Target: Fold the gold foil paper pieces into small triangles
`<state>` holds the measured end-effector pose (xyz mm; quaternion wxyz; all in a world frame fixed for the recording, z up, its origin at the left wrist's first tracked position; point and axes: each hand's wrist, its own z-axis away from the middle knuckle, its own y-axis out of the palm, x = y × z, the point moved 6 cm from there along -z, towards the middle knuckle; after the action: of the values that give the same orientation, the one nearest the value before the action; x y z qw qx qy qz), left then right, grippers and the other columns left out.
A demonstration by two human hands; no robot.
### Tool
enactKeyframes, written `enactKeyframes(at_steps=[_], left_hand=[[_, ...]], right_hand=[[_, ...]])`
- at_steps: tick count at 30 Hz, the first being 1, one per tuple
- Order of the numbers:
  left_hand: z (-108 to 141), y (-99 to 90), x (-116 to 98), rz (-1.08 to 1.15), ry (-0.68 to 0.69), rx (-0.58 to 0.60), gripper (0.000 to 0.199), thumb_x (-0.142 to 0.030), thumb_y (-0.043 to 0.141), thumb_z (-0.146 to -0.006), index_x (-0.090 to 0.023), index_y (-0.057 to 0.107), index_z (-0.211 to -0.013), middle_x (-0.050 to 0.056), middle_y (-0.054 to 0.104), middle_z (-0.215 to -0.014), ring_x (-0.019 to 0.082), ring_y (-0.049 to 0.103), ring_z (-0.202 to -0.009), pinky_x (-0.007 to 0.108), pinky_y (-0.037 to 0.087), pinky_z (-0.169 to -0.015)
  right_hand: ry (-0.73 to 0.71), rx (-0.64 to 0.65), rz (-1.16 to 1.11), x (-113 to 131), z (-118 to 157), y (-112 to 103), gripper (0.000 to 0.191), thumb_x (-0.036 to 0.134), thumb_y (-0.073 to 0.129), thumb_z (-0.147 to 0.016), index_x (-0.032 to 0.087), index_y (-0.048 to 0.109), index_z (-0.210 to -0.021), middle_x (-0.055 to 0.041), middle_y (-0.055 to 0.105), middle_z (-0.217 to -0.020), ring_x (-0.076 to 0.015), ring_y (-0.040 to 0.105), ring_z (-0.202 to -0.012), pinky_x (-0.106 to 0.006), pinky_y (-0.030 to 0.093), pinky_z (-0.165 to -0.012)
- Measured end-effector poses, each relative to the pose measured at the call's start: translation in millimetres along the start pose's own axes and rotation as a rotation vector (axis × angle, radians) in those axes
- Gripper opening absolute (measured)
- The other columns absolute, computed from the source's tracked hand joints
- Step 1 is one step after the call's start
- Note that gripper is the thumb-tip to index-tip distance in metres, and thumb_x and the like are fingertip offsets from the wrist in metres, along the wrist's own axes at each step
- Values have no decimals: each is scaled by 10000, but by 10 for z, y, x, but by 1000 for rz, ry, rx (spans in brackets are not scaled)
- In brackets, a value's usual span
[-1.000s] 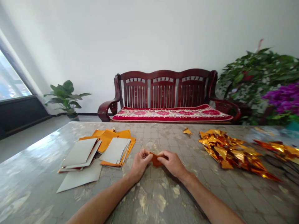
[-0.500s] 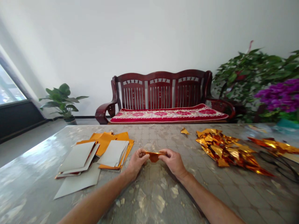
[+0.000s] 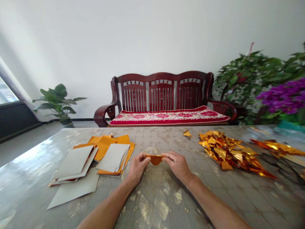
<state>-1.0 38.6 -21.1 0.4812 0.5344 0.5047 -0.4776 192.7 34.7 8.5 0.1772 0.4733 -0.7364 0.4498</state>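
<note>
A small piece of folded gold foil paper is stretched between my two hands, just above the table. My left hand pinches its left end between thumb and fingers. At the right end, the thumb and fingers of my right hand are closed on it too. The folded edge runs along the top, and the lower part tapers downward. Left of my hands lie stacks of paper sheets, pale grey on one face and gold-orange on the other. On the right rests a heap of folded gold foil pieces.
A single folded gold piece lies near the far table edge. Dark cables or glasses-like loops sit at the right, beside more gold foil and clear plastic. Beyond the table stands a wooden bench.
The view has shifted slightly. Both hands keep their pinch on the folded foil paper, which is held at nearly the same place and shows its front face a little more.
</note>
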Motion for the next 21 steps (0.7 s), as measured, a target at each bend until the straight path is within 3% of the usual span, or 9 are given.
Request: enactKeyframes(at_steps=[12,16,21], left_hand=[[43,-1,-37,-72,125,7,193,-385,658,-765,-216,598,-693,-46,504,-616,114,436,-590,216,341,-587],[29,-20,-10,-35,111,3,181,-378,637,-788,-210,597,-732,-49,502,-627,109,430,-589,215,333,-585],[3,-63,-4,-7,90,-16,220,-399,630,-796,-192,586,-738,-51,494,-625,101,419,-585,214,325,-583]], right_hand=[[23,94,120,-5,-4,29,196,322,559,-909,241,723,-838,-32,720,-831,-186,655,-788,-275,468,-724],[-25,-3,80,-8,-4,-20,159,290,578,-886,239,710,-958,-35,703,-885,-189,650,-844,-290,487,-778],[-45,-101,21,-14,8,-88,171,260,602,-857,230,705,-990,-26,704,-844,-180,656,-772,-295,520,-747]])
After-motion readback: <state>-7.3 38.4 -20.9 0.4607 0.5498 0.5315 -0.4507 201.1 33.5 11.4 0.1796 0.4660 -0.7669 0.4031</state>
